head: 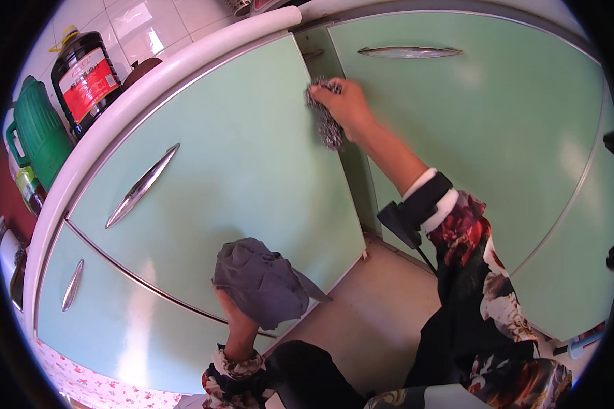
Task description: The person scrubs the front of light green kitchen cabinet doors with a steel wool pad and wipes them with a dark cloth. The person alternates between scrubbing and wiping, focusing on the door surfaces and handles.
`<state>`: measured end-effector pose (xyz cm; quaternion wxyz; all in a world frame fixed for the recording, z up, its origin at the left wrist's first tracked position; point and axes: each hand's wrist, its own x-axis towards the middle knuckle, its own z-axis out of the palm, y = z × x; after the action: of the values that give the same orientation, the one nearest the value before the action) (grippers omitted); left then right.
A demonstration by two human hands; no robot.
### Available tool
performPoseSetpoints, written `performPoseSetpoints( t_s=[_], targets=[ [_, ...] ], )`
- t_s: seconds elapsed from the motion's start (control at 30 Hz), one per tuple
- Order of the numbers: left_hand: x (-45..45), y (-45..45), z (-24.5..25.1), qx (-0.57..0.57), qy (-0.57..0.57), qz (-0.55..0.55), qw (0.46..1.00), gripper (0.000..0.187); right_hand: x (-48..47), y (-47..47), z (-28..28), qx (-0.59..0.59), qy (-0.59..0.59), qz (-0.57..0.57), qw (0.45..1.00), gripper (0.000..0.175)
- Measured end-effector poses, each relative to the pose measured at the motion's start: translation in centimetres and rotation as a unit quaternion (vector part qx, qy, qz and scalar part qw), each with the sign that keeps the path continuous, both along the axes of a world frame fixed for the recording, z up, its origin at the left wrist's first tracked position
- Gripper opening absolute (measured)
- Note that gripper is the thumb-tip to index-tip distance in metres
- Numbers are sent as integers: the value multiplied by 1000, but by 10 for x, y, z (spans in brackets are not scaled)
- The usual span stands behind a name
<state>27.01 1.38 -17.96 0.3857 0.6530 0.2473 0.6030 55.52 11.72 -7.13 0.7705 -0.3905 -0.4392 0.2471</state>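
My right hand [349,105] grips a grey, mottled scrubbing cloth [330,130] against the right edge of a pale green cabinet door [245,138]. That edge borders a dark recess [355,174] in the corner between two cabinet fronts. Lower down, my left hand [238,317] holds a bunched purple-grey cloth [261,281] in front of the same door; the cloth hides most of the fingers. Whether this cloth touches the door I cannot tell. A slanted chrome handle [143,185] sits on the door, left of both hands.
A second green cabinet front [470,128] with a chrome handle [409,51] stands at right. Along the pale countertop edge [148,71] are a large dark bottle [84,76] with a red label and a green plastic jug [38,133]. Tan floor [389,307] shows below.
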Motion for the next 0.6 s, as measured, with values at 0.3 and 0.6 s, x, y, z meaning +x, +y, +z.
performPoseSetpoints(
  t_s=[0.3,0.6],
  targets=[
    [-9,10,0,106,126,28,986,24,-3,9,-5,95,-33,-11,995,28],
    [-10,3,-14,22,-32,5,999,29,-7,5,-12,100,-63,-34,992,34]
  ],
)
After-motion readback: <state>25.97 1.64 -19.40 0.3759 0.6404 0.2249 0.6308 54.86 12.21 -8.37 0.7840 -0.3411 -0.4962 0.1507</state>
